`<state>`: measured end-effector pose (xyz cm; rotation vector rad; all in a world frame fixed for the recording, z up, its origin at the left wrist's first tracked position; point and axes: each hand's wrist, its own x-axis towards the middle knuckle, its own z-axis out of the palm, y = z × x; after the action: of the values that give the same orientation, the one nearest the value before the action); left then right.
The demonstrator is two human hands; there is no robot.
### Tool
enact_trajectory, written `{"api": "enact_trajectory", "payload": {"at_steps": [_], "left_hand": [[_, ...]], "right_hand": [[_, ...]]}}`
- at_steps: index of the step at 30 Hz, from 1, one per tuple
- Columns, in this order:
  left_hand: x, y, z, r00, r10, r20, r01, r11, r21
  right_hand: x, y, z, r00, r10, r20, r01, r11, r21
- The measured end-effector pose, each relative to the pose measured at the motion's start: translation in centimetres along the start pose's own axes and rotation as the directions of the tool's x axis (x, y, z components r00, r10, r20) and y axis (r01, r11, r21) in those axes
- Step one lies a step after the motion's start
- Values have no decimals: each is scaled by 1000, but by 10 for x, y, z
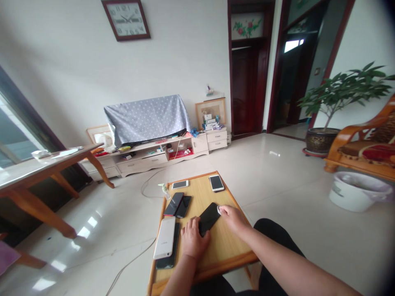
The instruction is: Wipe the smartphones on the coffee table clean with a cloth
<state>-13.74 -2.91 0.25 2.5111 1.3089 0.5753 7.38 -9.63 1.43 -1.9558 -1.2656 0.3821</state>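
Well, the largest thing in view is a glossy tiled floor, with one thin cable trailing across it. Along the far wall stands one cream cabinet, partly under a dotted grey cloth, with one square wall clock above. One long wooden table stands at left; one wooden armchair, one potted plant and one white bucket stand at right.

Nearest the person is a low wooden table carrying seven phones. Two white-framed phones lie apart at the far end, and two dark phones lie side by side at the left. One white phone rests on a black phone at the near left. The seventh, a black phone, lies between both hands. One small clear bottle sits at the far left corner.

The left hand lies flat and open on that phone's lower end. The right hand narrows, its fingertips pinching a small white cloth against the phone's upper corner.
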Motion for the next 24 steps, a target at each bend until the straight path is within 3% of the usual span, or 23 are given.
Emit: {"api": "enact_trajectory", "payload": {"at_steps": [5, 11, 18, 24], "left_hand": [[2, 3, -1, 999, -28, 25, 28, 1000, 12], [3, 2, 3, 1000, 9, -1, -9, 1000, 11], [3, -5, 10, 995, 78, -55, -81, 996, -46], [4, -9, 12, 992, 107, -71, -112, 992, -62]], "right_hand": [[21, 13, -2, 991, 129, -26, -128, 991, 33], [39, 7, -4, 962, 268, 49, -272, 955, 115], [57, -6, 10, 865, 485, 126, -500, 819, 283], [65, 3, 18, 818, 535, 211, -572, 723, 387]]}}
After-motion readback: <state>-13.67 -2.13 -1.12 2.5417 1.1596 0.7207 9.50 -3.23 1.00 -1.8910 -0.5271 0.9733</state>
